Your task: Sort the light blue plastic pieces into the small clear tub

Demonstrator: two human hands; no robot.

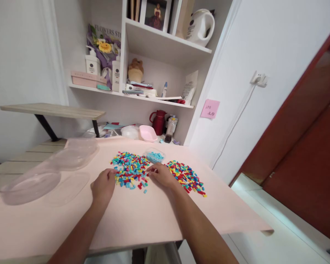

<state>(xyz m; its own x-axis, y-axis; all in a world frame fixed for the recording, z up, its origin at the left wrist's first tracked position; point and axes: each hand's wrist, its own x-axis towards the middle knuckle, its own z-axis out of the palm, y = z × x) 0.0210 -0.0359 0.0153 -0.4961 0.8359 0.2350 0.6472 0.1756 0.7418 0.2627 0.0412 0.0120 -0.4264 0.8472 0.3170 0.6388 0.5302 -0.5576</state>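
Note:
Small toy building bricks in mixed colours form a left pile (132,167) and a right pile (185,174) on the pink-covered table (137,220). My left hand (103,184) rests at the left pile's left edge, its fingers curled in; whatever they may hold is hidden. At that pile's right edge, my right hand (161,174) reaches in with thumb and fingers drawn together in a pinch, and I cannot make out what is between them. Just beyond my right hand sits a clear plastic box (155,156) with light-blue bricks in it.
Clear plastic containers (33,185) stand along the table's left side, with a flat clear lid (68,189) beside them. A pink basin (147,134) and a dark red jug (158,122) are at the back, under the shelves (159,102). A raised wooden stand (53,110) is at the left.

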